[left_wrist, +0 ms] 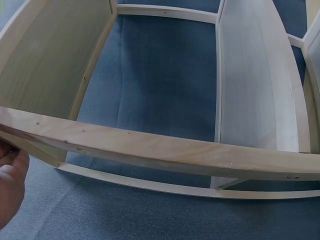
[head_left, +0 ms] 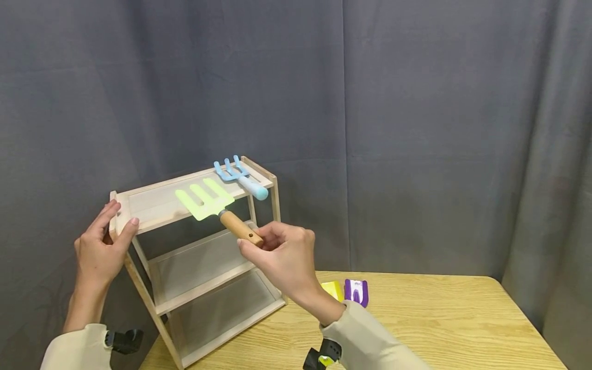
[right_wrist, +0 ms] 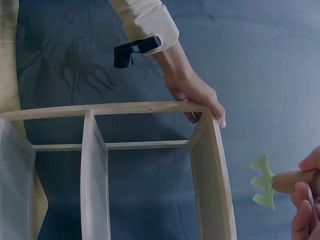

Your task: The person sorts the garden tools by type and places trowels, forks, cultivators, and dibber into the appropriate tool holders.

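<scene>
My left hand (head_left: 99, 252) grips the left end of the top board of a three-tier wooden shelf (head_left: 203, 290), thumb on the front and fingers at the side. In the left wrist view, part of that hand (left_wrist: 12, 187) shows against the frame's corner. Between thumb and fingers, my right hand (head_left: 289, 257) pinches the end of a wooden handle belonging to a light green garden hand fork (head_left: 208, 205). Its three tines point away to the left, above the top board's front edge in the right wrist view too. A blue hand fork (head_left: 253, 187) lies on the top board's right end, handle overhanging the front.
The shelf stands at the left of a wood-grain table (head_left: 439, 318). Beyond my right wrist lie a yellow object (head_left: 332, 289), partly hidden, and a purple-and-white one (head_left: 356, 293). A grey curtain (head_left: 416, 128) hangs behind everything.
</scene>
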The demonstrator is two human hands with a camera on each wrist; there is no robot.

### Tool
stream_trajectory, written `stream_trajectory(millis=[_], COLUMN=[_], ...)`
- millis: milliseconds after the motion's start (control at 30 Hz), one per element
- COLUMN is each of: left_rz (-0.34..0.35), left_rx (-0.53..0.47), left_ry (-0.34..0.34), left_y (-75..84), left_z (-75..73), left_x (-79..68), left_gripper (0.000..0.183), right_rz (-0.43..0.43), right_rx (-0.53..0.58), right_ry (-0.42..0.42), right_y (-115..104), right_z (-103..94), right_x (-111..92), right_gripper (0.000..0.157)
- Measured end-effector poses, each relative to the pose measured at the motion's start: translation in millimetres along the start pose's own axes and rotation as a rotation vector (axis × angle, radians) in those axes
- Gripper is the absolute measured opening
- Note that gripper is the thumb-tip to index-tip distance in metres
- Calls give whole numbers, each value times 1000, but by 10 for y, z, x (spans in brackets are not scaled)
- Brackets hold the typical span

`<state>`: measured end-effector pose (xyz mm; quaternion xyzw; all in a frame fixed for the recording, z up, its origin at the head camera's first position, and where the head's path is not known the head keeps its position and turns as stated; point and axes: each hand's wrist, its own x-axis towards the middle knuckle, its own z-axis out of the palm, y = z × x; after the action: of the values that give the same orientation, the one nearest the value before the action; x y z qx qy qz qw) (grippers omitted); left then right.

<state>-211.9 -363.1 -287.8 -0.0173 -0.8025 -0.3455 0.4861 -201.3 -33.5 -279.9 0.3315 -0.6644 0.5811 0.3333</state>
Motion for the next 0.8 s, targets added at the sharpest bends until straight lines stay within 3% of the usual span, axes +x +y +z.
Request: stream_trajectory(millis=[800], left_rz=[-21], left_rx=[-7], left_ry=[-14], left_y=[-7], left_z=[-2], left_x=[-2], left_gripper=[48], right_rz=[-36], right_rx=[-118], right_ry=[-18], right_y=[78], right_z=[257], right_x=[286], right_gripper=[8])
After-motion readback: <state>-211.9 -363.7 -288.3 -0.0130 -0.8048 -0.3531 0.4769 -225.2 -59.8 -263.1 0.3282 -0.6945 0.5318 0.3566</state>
